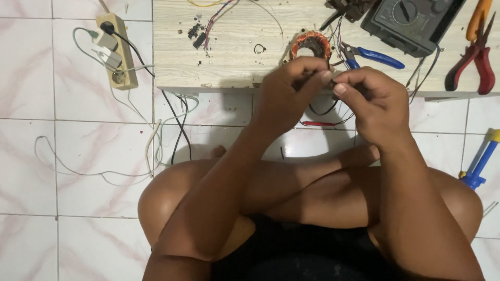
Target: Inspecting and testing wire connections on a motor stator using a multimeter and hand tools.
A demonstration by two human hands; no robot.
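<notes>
While both hands meet just in front of the low pale wood-grain tabletop (229,36), the left hand (291,91) and the right hand (372,101) each have fingers pinched closed, thumb against fingertips, on a thin dark wire (327,109) that loops down below them; the pinch point itself is too small to see clearly. Just beyond the knuckles, touching the tabletop near its front edge, lies a round motor coil wound with copper-orange wire (311,44), its ring shape partly hidden by the left hand's fingers. Beside it to the right rest blue-handled pliers (375,56), a dark grey boxy multimeter with a round dial (411,21), and red-handled pliers (476,60). Small dark parts and coloured wire scraps (200,31) are scattered on the tabletop's left half. On the glossy white tiled floor (62,156) sits a beige power strip (120,52) with plugs and trailing cables, and a blue and yellow tool (482,161) lies at the right.
</notes>
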